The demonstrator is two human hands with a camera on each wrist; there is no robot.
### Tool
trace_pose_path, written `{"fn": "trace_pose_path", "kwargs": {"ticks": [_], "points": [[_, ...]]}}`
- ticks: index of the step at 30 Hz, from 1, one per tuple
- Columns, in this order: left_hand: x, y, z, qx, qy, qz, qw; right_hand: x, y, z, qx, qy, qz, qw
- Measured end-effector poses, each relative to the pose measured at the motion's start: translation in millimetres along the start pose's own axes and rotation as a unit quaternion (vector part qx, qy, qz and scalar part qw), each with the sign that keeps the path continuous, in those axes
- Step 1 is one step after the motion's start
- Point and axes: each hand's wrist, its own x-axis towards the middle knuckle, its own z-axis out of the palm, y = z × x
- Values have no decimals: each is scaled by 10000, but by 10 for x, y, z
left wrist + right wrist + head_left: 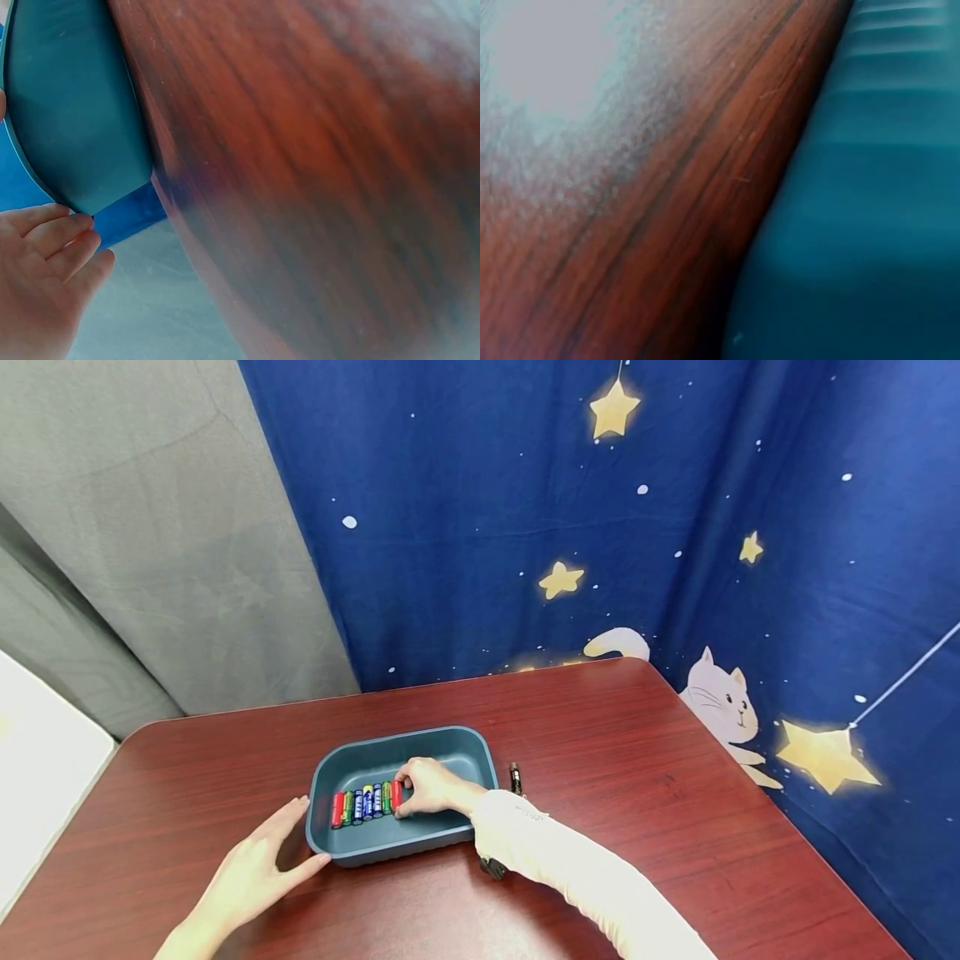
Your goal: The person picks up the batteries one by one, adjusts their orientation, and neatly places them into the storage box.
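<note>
A blue-green plastic bin [408,737] stands on the table, with a row of batteries [367,802] in red, green and blue lying side by side on its floor. My right hand [431,787] reaches over the bin's right side and pinches the red battery [396,795] at the row's right end between thumb and fingers. At the bin's left end is my left hand [251,864], its fingers extended at the rim and its thumb by the front corner. The left wrist view shows these fingertips against the bin's edge. In the right wrist view the bin's outer wall [870,210] appears, without the hand.
A dark battery [515,778] lies on the reddish-brown table [637,760], just right of the bin and close to my right sleeve [570,860]. Behind the table hang a grey curtain [187,543] and a blue one [465,527] with stars.
</note>
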Motion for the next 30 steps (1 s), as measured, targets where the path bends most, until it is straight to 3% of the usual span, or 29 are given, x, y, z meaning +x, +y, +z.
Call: {"fn": "trace_pose_path", "kwargs": {"ticks": [8,14,21,30], "points": [[-14,0,6,-4,119,45,9999,-22,40,-64,33,6,188,9998],[-28,-1,13,28,228,140,9996,-107,95,-268,561,215,230,9979],[-19,23,-6,26,93,31,9999,-262,194,-589,1528,909,4,9841],[-16,13,12,74,62,-16,10000,-553,507,-958,1791,1883,129,9655]]}}
